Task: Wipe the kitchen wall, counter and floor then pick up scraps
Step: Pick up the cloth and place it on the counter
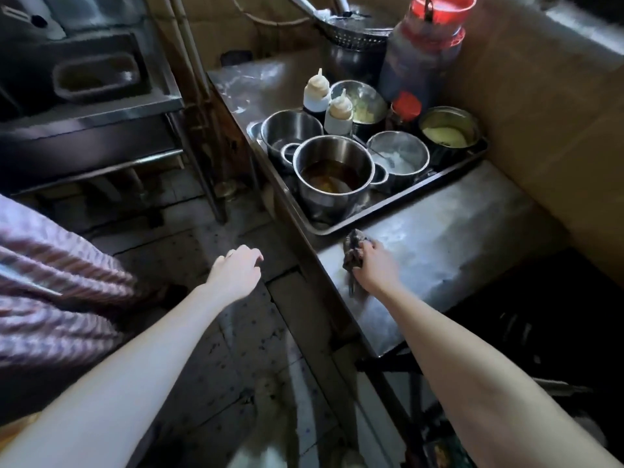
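My right hand [373,268] grips a dark crumpled rag [354,249] and presses it on the steel counter [449,244], just in front of the tray's near corner. My left hand [238,268] hovers above the tiled floor [209,349], left of the counter's front edge, fingers loosely curled and holding nothing. The tan wall [540,106] rises along the counter's right side.
A dark tray [449,175] on the counter holds several steel pots, two squeeze bottles [317,91] and a red-capped jar. Behind stand a large red-lidded jug [422,52] and a strainer pot. A steel stand [101,130] is at left; striped cloth [50,298] hangs at my left side.
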`<state>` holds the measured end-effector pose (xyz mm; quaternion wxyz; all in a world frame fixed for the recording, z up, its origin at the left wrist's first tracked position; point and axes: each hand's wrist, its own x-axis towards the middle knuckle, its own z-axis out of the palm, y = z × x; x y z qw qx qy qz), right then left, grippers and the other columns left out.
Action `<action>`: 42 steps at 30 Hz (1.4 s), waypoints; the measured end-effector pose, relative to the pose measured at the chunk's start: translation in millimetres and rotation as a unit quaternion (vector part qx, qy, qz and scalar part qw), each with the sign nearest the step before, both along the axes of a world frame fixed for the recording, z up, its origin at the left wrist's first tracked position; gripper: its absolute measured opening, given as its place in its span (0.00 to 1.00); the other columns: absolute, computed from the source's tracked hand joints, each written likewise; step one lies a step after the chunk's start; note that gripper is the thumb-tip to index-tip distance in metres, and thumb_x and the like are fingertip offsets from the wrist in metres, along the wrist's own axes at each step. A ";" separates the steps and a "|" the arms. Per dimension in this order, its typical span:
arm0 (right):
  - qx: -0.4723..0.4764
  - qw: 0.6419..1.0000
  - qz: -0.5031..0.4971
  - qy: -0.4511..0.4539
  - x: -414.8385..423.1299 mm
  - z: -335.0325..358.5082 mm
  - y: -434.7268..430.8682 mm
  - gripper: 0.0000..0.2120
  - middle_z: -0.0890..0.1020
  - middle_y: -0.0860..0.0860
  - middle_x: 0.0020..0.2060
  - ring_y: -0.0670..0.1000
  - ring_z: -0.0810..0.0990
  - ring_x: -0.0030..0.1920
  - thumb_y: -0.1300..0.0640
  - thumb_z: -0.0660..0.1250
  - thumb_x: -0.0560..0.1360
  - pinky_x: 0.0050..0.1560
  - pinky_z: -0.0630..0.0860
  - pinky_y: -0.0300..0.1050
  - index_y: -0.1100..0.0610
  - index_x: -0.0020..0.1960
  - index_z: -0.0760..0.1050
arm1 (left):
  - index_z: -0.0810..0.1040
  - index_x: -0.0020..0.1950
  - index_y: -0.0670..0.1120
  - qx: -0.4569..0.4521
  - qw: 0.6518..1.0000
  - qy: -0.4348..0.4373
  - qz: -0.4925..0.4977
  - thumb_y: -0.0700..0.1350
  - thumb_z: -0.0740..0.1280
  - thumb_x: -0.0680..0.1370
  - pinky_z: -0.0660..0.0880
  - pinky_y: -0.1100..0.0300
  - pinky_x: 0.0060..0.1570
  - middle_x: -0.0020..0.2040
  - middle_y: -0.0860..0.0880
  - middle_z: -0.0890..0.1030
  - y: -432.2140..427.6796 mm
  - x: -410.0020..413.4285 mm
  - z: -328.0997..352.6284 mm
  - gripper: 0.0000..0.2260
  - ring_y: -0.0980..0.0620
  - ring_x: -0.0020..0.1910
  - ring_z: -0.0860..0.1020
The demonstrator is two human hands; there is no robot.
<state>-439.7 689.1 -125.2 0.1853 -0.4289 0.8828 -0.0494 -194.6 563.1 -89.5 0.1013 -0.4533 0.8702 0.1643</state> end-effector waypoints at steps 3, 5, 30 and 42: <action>0.015 0.999 -0.031 -0.011 -1.4 -16.3 -10.0 0.29 0.62 0.56 0.69 0.62 0.76 0.56 0.55 0.68 0.70 0.54 0.75 0.56 0.54 0.68 0.63 | 0.73 0.64 0.49 0.015 1.000 -0.009 -0.009 0.45 0.57 0.80 0.68 0.51 0.62 0.63 0.45 0.73 -21.4 -1.4 -8.8 0.14 0.44 0.62 0.73; -0.002 0.999 -0.039 -0.022 -2.9 -22.2 -13.9 0.30 0.63 0.57 0.67 0.62 0.76 0.54 0.56 0.69 0.70 0.52 0.76 0.53 0.53 0.69 0.62 | 0.73 0.64 0.49 0.021 1.000 -0.008 -0.013 0.44 0.57 0.80 0.69 0.51 0.61 0.62 0.45 0.74 -29.8 -2.3 -12.3 0.14 0.44 0.61 0.73; -0.147 0.975 0.165 -0.024 116.6 33.6 -149.2 0.27 0.73 0.54 0.56 0.57 0.76 0.52 0.56 0.70 0.69 0.44 0.75 0.45 0.51 0.66 0.69 | 0.74 0.63 0.49 -0.047 0.992 0.025 0.118 0.46 0.59 0.80 0.69 0.50 0.60 0.63 0.46 0.75 -140.0 108.8 38.3 0.13 0.42 0.61 0.73; -0.185 0.962 0.200 -0.034 129.6 77.2 -312.2 0.28 0.73 0.55 0.55 0.58 0.77 0.51 0.57 0.69 0.68 0.50 0.76 0.49 0.50 0.67 0.69 | 0.75 0.63 0.49 -0.083 0.974 0.038 0.206 0.45 0.60 0.79 0.70 0.50 0.59 0.63 0.45 0.75 -245.9 157.5 65.9 0.13 0.41 0.61 0.74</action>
